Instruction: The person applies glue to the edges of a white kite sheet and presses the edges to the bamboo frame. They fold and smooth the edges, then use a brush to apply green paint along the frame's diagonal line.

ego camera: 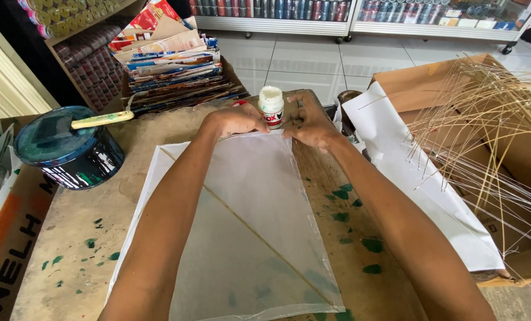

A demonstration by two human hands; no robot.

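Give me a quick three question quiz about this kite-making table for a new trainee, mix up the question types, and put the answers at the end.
1. True or false: the left hand and the right hand both press on the far edge of the translucent white paper sheet.
2. What stands on the table just beyond the hands? A) a small white glue bottle B) a pair of scissors C) a roll of tape
3. Fill in: a brush with a pale handle lies across the lid of the dark round ___.

Key: 1 true; 2 A; 3 paint can.
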